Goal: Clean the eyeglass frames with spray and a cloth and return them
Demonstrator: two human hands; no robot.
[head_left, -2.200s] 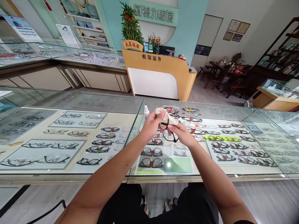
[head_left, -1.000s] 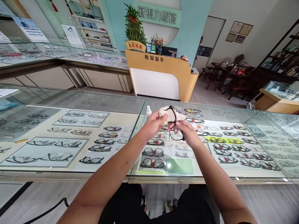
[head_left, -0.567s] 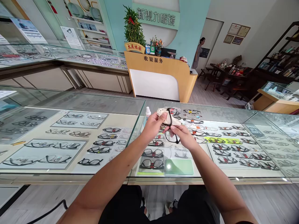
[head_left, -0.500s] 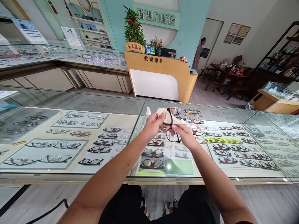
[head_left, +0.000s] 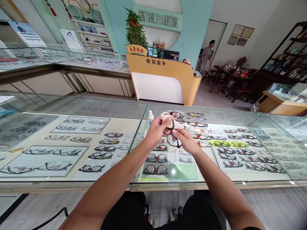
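Observation:
Above the glass counter, my right hand (head_left: 185, 138) pinches a pair of black-framed eyeglasses (head_left: 174, 142), one clear lens hanging below the fingers. My left hand (head_left: 155, 131) is closed on a cream cleaning cloth (head_left: 179, 124), thumb on top. The cloth is bunched around the upper part of the glasses, so the other lens is mostly hidden. Both hands are close together, fingertips almost meeting at the frame. Just behind my left hand stands a white spray bottle (head_left: 150, 117).
Under the glass lie rows of spectacle frames (head_left: 156, 169) and a green sheet (head_left: 183, 172). More frames on trays (head_left: 57, 159) are to the left. Across the aisle stands a wooden cashier desk (head_left: 165, 67). A person (head_left: 206, 56) is near the back doorway.
The hands and glasses have shifted slightly left, and the cloth is more bunched under the left thumb. The person at the back has turned and moved slightly.

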